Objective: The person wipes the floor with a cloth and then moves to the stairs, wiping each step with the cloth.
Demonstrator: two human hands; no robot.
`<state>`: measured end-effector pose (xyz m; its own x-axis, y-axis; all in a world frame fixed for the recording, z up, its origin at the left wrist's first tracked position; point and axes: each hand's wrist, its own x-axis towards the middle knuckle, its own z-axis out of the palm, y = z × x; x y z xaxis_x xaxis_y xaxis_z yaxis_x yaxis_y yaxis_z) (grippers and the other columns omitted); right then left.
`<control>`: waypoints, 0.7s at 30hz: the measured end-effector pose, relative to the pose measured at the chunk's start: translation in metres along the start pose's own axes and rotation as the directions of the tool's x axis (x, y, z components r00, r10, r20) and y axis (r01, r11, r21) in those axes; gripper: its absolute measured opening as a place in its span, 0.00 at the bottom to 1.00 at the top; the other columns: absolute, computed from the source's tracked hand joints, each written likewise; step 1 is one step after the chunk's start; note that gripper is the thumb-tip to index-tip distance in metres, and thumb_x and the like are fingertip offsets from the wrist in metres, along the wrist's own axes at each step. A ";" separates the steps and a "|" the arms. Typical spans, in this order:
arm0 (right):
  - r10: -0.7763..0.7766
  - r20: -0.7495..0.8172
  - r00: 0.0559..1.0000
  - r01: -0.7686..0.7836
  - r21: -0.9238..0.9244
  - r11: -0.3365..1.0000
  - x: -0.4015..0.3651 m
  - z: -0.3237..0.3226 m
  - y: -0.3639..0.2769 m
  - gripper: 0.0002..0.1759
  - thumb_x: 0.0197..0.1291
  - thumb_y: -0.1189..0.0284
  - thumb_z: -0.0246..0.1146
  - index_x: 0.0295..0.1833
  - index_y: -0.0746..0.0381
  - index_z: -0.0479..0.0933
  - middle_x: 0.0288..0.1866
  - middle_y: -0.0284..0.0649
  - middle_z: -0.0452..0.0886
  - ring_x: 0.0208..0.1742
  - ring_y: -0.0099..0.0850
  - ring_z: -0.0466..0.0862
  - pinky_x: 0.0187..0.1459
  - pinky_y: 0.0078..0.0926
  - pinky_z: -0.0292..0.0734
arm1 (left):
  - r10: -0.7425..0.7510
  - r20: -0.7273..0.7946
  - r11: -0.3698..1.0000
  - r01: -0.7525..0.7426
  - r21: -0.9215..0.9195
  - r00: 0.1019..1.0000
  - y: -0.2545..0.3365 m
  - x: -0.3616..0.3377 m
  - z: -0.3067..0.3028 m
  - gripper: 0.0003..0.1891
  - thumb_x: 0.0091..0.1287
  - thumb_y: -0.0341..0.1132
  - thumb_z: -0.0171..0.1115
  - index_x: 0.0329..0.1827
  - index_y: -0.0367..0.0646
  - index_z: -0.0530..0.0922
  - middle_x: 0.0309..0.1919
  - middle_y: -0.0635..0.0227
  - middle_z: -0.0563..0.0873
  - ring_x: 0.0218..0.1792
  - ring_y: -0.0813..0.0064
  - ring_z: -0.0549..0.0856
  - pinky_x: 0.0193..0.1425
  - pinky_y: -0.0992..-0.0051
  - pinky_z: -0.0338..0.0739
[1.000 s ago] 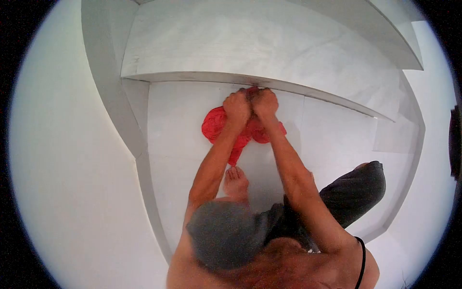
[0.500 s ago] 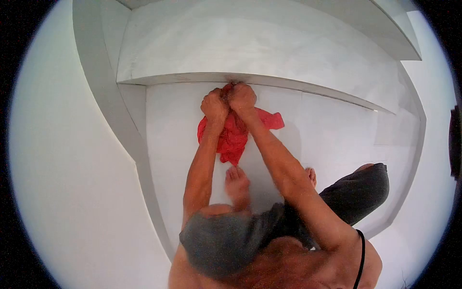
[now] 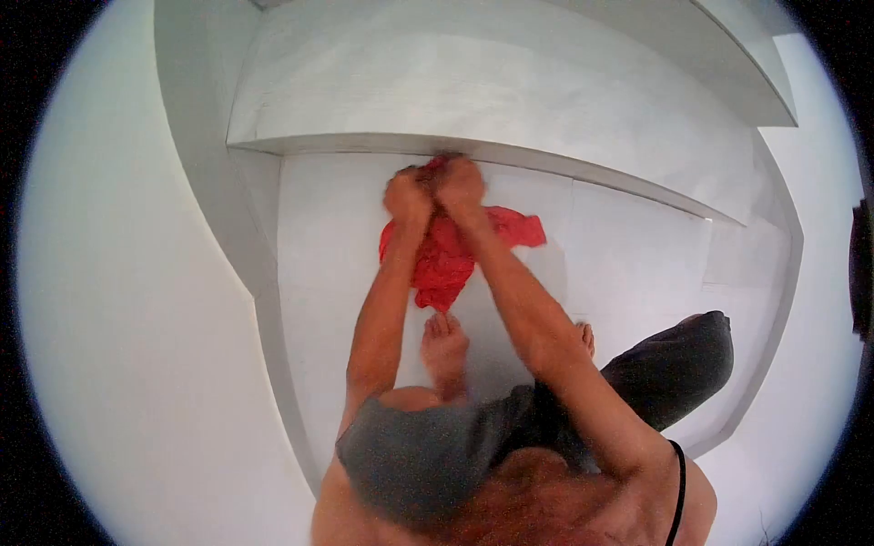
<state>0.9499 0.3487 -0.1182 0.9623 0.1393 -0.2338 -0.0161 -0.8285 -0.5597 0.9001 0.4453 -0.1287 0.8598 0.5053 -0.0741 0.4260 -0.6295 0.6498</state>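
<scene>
Red cloth, crumpled: on white floor, under both wrists. Left hand: fist clenched on gathered cloth, eleven o'clock. Bare foot: six o'clock. Right hand: likewise clenched, twelve o'clock, beside the left.

Indoors, kind unclear; white floor

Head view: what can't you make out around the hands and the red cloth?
- Head view: fingertips of left hand and right hand, hidden by knuckles and blur.
- Head view: parts of red cloth, under hands and forearms.
- Head view: dark shape, cut off at right edge.
</scene>
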 end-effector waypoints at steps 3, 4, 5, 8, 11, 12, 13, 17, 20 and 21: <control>-0.064 0.006 0.998 0.064 -0.015 0.998 0.012 0.027 -0.014 0.18 0.59 0.60 0.65 0.41 0.65 0.87 0.42 0.56 0.89 0.46 0.55 0.89 0.49 0.51 0.85 | -0.140 0.015 0.988 0.138 0.071 0.990 -0.020 0.011 -0.010 0.14 0.66 0.43 0.63 0.40 0.43 0.90 0.40 0.52 0.92 0.42 0.46 0.90 0.44 0.52 0.83; -0.099 -0.022 0.995 0.099 -0.029 0.995 0.015 0.031 -0.010 0.17 0.59 0.61 0.65 0.41 0.65 0.86 0.42 0.56 0.89 0.46 0.55 0.89 0.49 0.51 0.85 | -0.127 0.019 0.989 0.125 0.083 0.992 -0.022 0.013 -0.006 0.14 0.66 0.43 0.63 0.40 0.44 0.90 0.40 0.52 0.92 0.42 0.47 0.90 0.44 0.52 0.83; -0.044 0.022 0.999 0.045 -0.017 0.999 0.015 0.029 0.002 0.17 0.59 0.62 0.65 0.41 0.66 0.86 0.42 0.56 0.89 0.46 0.56 0.89 0.48 0.51 0.85 | -0.091 0.054 0.993 0.086 0.082 0.994 -0.019 0.013 0.003 0.14 0.66 0.44 0.63 0.41 0.45 0.90 0.40 0.52 0.92 0.42 0.47 0.90 0.45 0.52 0.83; 0.035 0.043 0.998 -0.031 -0.076 0.997 0.005 -0.014 0.023 0.17 0.60 0.63 0.64 0.41 0.67 0.86 0.42 0.58 0.88 0.46 0.57 0.89 0.47 0.52 0.85 | 0.003 0.118 0.996 -0.013 0.086 0.993 0.003 0.004 0.023 0.14 0.67 0.44 0.63 0.44 0.46 0.90 0.41 0.51 0.91 0.42 0.46 0.90 0.46 0.50 0.83; 0.053 0.041 0.998 -0.052 -0.038 0.998 0.004 -0.031 0.088 0.20 0.62 0.59 0.65 0.40 0.68 0.86 0.41 0.60 0.88 0.44 0.58 0.89 0.46 0.54 0.84 | 0.217 0.064 0.976 -0.218 0.019 0.974 0.033 -0.018 0.061 0.12 0.68 0.40 0.59 0.36 0.42 0.87 0.33 0.46 0.89 0.38 0.41 0.89 0.43 0.44 0.82; 0.126 -0.084 0.988 -0.135 -0.107 0.985 -0.001 -0.040 0.086 0.20 0.62 0.58 0.66 0.40 0.67 0.86 0.42 0.60 0.88 0.44 0.58 0.89 0.45 0.54 0.84 | 0.190 0.085 0.980 -0.194 0.037 0.978 0.040 -0.024 0.063 0.12 0.68 0.40 0.59 0.36 0.42 0.87 0.33 0.47 0.89 0.38 0.41 0.89 0.43 0.44 0.82; 0.174 -0.034 0.984 -0.176 -0.071 0.982 -0.005 -0.046 0.078 0.22 0.65 0.55 0.64 0.41 0.67 0.86 0.42 0.59 0.88 0.46 0.57 0.89 0.47 0.53 0.84 | 0.164 0.106 0.984 -0.170 0.055 0.981 0.048 -0.027 0.062 0.12 0.67 0.40 0.59 0.35 0.42 0.86 0.33 0.47 0.89 0.38 0.42 0.89 0.43 0.44 0.82; 0.119 -0.040 0.992 -0.122 -0.092 0.988 -0.004 -0.032 0.042 0.19 0.62 0.60 0.66 0.39 0.67 0.86 0.40 0.59 0.88 0.44 0.58 0.89 0.46 0.52 0.84 | 0.054 0.030 0.998 -0.055 0.028 0.998 0.033 -0.019 0.036 0.11 0.64 0.37 0.61 0.37 0.42 0.89 0.36 0.49 0.90 0.39 0.41 0.89 0.43 0.47 0.83; -0.097 -0.062 0.993 0.096 -0.008 0.995 0.002 -0.007 0.016 0.18 0.61 0.61 0.65 0.40 0.67 0.86 0.42 0.59 0.88 0.47 0.57 0.89 0.48 0.51 0.85 | -0.005 0.026 1.000 0.004 0.016 1.000 0.007 -0.002 0.009 0.11 0.63 0.36 0.62 0.40 0.44 0.90 0.37 0.50 0.90 0.38 0.41 0.89 0.43 0.48 0.83; -0.134 -0.076 0.988 0.135 0.009 0.991 0.004 0.000 0.009 0.17 0.60 0.61 0.65 0.40 0.66 0.87 0.43 0.59 0.88 0.48 0.57 0.89 0.48 0.51 0.85 | -0.116 0.055 0.993 0.116 0.008 0.992 0.008 0.003 -0.001 0.10 0.63 0.36 0.62 0.38 0.44 0.90 0.35 0.50 0.91 0.38 0.40 0.89 0.43 0.48 0.83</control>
<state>0.9539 0.3420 -0.1246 0.9736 0.2073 -0.0954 0.1116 -0.7972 -0.5934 0.9055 0.4421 -0.1224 0.8187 0.5415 -0.1909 0.5250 -0.5715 0.6307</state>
